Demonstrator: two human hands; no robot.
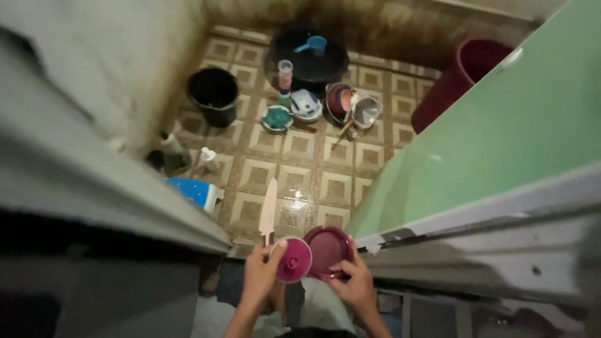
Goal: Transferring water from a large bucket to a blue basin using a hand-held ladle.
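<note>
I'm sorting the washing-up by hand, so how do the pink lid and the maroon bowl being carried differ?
The pink lid, in the left hand together with a knife, is smaller and a brighter pink; the maroon bowl, in the right hand, is larger and darker. The lid shows a small knob on a shallow face, while the bowl shows a deeper open hollow. Both are round and held at the doorway above the tiled floor.

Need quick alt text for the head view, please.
Left hand grips a pale-bladed knife and a round pink plastic lid; right hand holds a maroon plastic bowl. Beyond, dishes and a black bucket sit on a wet tiled floor.
</note>
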